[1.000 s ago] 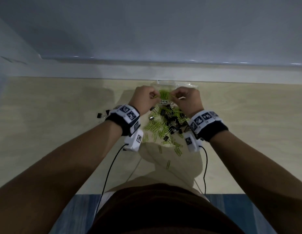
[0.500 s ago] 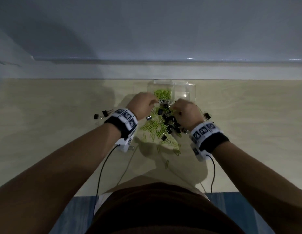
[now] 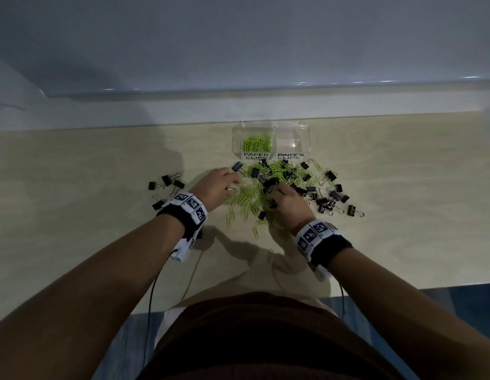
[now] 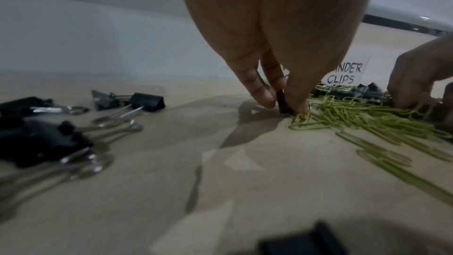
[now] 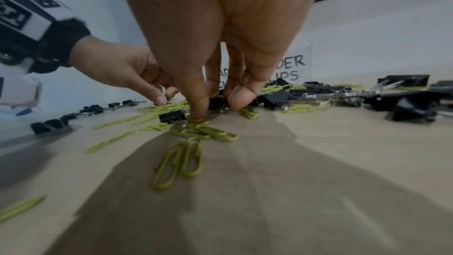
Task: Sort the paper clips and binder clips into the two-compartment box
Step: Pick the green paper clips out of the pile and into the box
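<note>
A clear two-compartment box (image 3: 293,130) stands at the table's far edge. Its left half, labelled PAPER CLIPS, holds green paper clips (image 3: 256,144); nothing shows in the right half, labelled BINDER CLIPS. In front lies a mixed pile of green paper clips (image 3: 245,197) and black binder clips (image 3: 286,174). My left hand (image 3: 232,185) is down at the pile's left edge, thumb and fingers pinching a small black binder clip (image 4: 283,102). My right hand (image 3: 269,192) is in the pile's middle, its fingertips (image 5: 241,98) closed around another black binder clip (image 5: 218,102).
Loose binder clips lie apart to the left (image 3: 167,185) and in a cluster to the right (image 3: 331,198). Stray paper clips (image 3: 269,255) reach toward the near table edge. The wall stands right behind the box. Cables hang from both wrists.
Both hands have come back from the box toward me and dropped onto the pile. The box and its labels are now uncovered.
</note>
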